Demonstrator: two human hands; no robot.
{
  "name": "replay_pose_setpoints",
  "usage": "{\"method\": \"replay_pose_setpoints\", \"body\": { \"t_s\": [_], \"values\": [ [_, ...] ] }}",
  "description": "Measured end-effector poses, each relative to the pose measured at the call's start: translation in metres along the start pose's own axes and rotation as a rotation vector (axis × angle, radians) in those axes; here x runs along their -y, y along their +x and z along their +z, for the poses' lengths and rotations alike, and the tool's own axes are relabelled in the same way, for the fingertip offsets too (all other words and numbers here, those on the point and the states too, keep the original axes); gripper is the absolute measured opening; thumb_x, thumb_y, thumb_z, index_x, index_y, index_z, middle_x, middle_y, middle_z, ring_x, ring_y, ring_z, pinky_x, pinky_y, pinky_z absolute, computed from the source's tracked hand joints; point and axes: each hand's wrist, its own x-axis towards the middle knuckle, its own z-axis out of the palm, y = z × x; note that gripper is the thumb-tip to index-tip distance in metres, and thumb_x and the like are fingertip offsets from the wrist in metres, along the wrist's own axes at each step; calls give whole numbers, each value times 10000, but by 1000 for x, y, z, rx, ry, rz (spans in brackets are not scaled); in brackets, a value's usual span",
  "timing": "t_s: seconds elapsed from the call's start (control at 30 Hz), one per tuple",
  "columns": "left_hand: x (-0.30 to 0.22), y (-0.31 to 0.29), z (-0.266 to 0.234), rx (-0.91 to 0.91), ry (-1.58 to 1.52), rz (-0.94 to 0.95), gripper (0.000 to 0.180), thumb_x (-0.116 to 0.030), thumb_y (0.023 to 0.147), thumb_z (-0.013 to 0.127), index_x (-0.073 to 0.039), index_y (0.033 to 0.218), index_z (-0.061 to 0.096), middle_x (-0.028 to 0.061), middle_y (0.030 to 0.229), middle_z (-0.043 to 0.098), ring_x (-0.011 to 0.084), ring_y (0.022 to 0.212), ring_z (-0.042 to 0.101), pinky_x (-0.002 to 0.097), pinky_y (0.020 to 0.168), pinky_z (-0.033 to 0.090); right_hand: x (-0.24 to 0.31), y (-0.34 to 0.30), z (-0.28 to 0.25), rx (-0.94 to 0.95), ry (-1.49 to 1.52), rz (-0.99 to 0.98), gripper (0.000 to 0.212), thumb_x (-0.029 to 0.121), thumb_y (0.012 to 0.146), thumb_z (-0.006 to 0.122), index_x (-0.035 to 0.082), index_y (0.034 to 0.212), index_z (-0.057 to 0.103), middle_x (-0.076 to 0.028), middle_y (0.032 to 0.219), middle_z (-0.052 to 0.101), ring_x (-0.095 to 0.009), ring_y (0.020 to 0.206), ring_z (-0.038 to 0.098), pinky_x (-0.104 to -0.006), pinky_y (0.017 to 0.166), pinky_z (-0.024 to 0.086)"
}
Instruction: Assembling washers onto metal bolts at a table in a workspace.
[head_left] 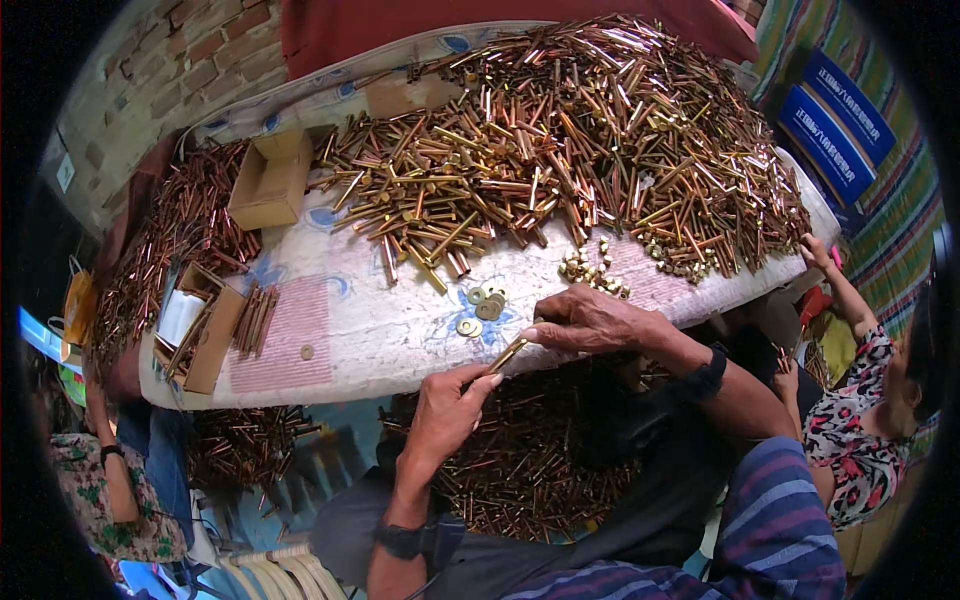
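Observation:
My left hand (pixel 445 408) is closed around the lower end of a slim brass-coloured bolt (pixel 509 355), which points up and to the right over the table's near edge. At its upper end the thumb and fingers of my right hand (pixel 595 324) pinch it, partly hiding the tip. Just beyond lie several flat washers (pixel 484 303) in a loose cluster. Small brass-coloured nuts (pixel 592 268) are scattered behind my right hand. A large heap of long bolts and metal sleeves (pixel 520 170) covers the far side of the table.
An open cardboard box (pixel 270 190) stands left of the heap; another (pixel 205 340) holds metal pieces near the left edge. More bolts (pixel 540 460) lie below the table by my lap. People sit at both sides, one person's hand (pixel 815 252) at the table's right edge. Blue boxes (pixel 828 140) stand far right.

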Motion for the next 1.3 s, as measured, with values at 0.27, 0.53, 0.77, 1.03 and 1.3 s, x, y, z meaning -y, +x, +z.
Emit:
{"method": "replay_pose_setpoints", "body": {
  "t_s": [0.27, 0.53, 0.77, 1.03, 1.3],
  "values": [
    [3, -2, -1, 16, 167, 191, 274, -228, 929, 720, 4, 1074, 731, 58, 648, 592, 100, 597, 536, 312, 574, 452, -1, 6, -4, 58, 87, 393, 738, 594, 1016, 487, 1, 578, 525, -23, 511, 434, -153, 466, 391, -381, 463, 349],
    [1, -5, 7, 225, 184, 151, 300, -261, 940, 666, 17, 1048, 685, 271, 797, 616, 412, 719, 620, 451, 683, 473, -14, 81, -8, -444, -528, -86, 345, 315, 920, 670, 71, 1163, 655, -191, 735, 667, -377, 687, 665, -471, 621, 511],
    [18, -7, 7, 67, 352, 354, 503, -307, 916, 716, 66, 1237, 611, 282, 873, 678, 413, 794, 682, 444, 743, 519, -22, 139, -12, -337, -685, 67, 404, 238, 923, 614, 57, 1282, 584, -219, 693, 643, -408, 728, 667, -517, 668, 514],
    [4, -4, -11, -146, 208, 110, 304, -132, 904, 679, 42, 1151, 646, 297, 900, 665, 472, 873, 653, 483, 720, 523, -17, 115, -15, -385, -739, -50, 169, 178, 921, 588, 9, 924, 598, -197, 656, 633, -397, 633, 658, -498, 562, 483],
    [3, 6, -6, -402, 299, 270, 391, -84, 922, 671, -1, 1298, 598, 224, 1002, 648, 396, 931, 655, 465, 767, 520, 16, 30, 4, -149, -415, 87, 289, 343, 933, 677, 77, 1039, 717, -202, 676, 652, -386, 664, 668, -489, 628, 518]
  ]
}}
